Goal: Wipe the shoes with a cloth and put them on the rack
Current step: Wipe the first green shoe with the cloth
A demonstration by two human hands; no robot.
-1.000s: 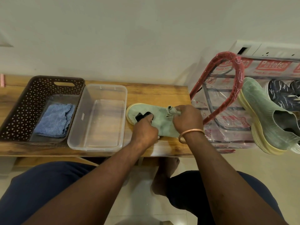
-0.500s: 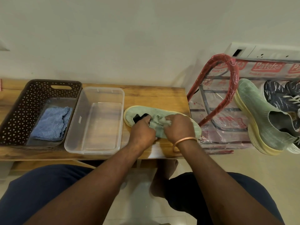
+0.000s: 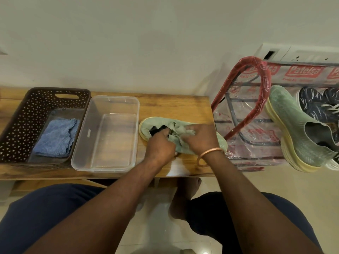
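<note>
The pale green knit shoe lies on the wooden desk, the left hand with fingers curled at its opening, the right hand pinching the crumpled pale cloth, now shifted off the toe it covered a second ago.

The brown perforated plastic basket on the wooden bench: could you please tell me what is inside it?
A folded blue cloth lies in the basket, on a smooth dark inner tray. Anything beneath the cloth is hidden.

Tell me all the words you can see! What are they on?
"Patelsa": red labels, repeated along the rack's wrap.
Small red print under those labels: too blurred to read.
Sticker on the tub: too small to read.
</note>
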